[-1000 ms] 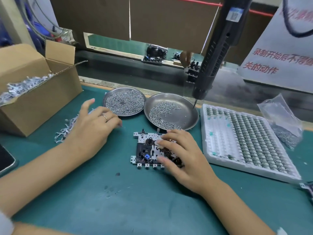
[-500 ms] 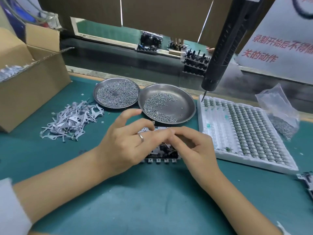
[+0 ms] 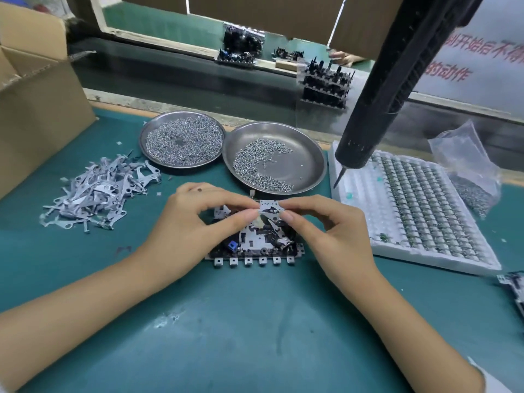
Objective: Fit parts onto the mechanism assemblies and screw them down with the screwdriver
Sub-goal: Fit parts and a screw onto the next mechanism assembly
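Over the half-hidden mechanism assembly (image 3: 255,245), both hands (image 3: 195,225) (image 3: 326,225) pinching, seemingly, one small metal part (image 3: 269,209).

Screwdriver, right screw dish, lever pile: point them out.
Screwdriver (image 3: 377,114), head view, on its black body.
Right screw dish (image 3: 309,157), head view, on bare metal inside.
Lever pile (image 3: 96,194), head view, on the heap's middle.

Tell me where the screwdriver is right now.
In the head view the screwdriver hangs untouched at upper right, its tip over the white tray's near-left corner, just right of the right-hand screw dish.
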`<control>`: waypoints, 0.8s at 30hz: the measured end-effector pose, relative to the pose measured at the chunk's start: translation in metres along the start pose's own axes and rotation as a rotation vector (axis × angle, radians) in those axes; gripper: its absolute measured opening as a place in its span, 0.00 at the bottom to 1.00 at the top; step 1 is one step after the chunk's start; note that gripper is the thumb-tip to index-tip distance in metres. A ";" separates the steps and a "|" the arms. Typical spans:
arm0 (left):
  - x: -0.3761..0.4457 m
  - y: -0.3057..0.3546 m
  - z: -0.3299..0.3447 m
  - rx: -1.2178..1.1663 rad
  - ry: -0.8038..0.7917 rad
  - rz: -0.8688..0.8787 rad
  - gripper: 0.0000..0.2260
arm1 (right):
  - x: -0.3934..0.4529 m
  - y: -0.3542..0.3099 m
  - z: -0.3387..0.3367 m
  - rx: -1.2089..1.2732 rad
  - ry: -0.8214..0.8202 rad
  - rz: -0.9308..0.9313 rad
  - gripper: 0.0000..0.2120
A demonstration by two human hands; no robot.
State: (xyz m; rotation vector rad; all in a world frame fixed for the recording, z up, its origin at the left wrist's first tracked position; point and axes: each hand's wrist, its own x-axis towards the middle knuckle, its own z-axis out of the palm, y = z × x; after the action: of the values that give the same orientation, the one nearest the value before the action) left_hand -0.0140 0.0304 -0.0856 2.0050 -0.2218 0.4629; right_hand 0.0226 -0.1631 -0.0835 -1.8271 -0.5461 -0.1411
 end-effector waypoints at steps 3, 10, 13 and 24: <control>-0.001 0.003 0.001 0.022 -0.025 0.001 0.05 | 0.000 0.001 0.000 -0.008 -0.012 0.054 0.11; -0.001 0.005 -0.004 0.083 -0.097 -0.057 0.08 | 0.000 -0.002 0.000 -0.102 -0.103 0.067 0.10; 0.003 0.005 -0.009 -0.001 -0.192 -0.180 0.09 | -0.001 -0.003 0.000 -0.145 -0.139 0.036 0.10; 0.007 0.006 -0.015 -0.099 -0.339 -0.332 0.06 | -0.005 -0.006 0.000 -0.228 -0.242 -0.058 0.09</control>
State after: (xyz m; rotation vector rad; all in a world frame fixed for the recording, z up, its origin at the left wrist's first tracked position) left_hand -0.0128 0.0413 -0.0713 1.9649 -0.1131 -0.0980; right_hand 0.0156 -0.1628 -0.0801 -2.0657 -0.7795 -0.0215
